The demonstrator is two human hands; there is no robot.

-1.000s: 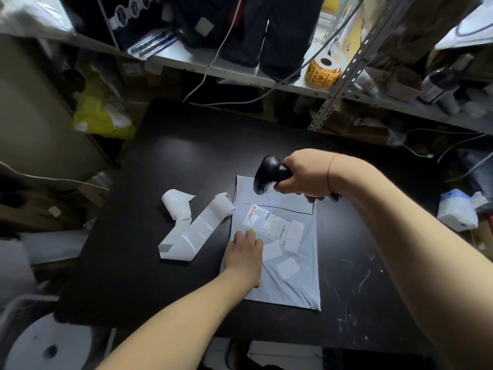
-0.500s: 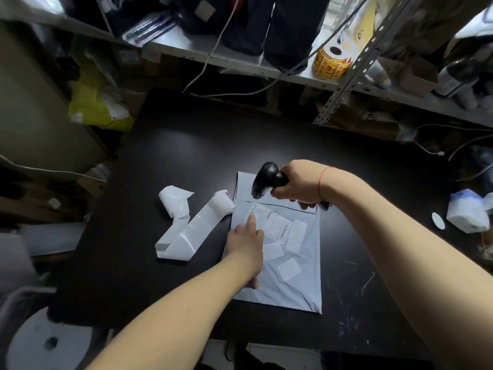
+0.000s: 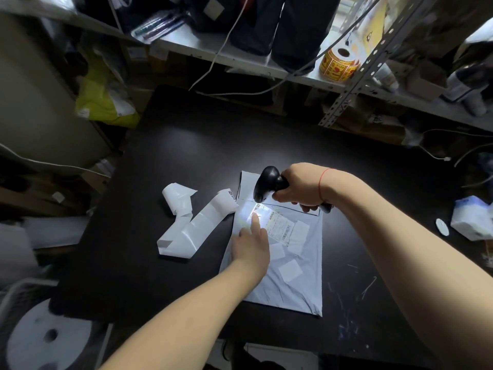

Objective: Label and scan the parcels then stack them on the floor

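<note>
The grey parcel (image 3: 293, 289) lies flat on the black tabletop (image 3: 186, 156), to the right of the middle. Its near edge is close to the front edge of the tabletop, and its far edge is well apart from the metal shelf (image 3: 266, 66) at the back. A curled strip of white label paper (image 3: 192, 228) lies just beside the left edge of the parcel, and one end of it touches the parcel corner.

The right hand (image 3: 301, 185) has its fingers clenched around the handle of a black scanner (image 3: 266, 180). It holds the scanner just above the far end of the parcel, with the head turned down. A bright patch of light falls on the shipping label (image 3: 280, 227). The left hand (image 3: 253, 244) rests on the parcel. Its index finger is straight and presses the lit end of the label, and it grasps nothing.

The label carries barcodes and small print, too fine to read. The strip end shows dark characters that I cannot read. On the shelf stands a yellow sticker roll (image 3: 340, 62) with red marks.
</note>
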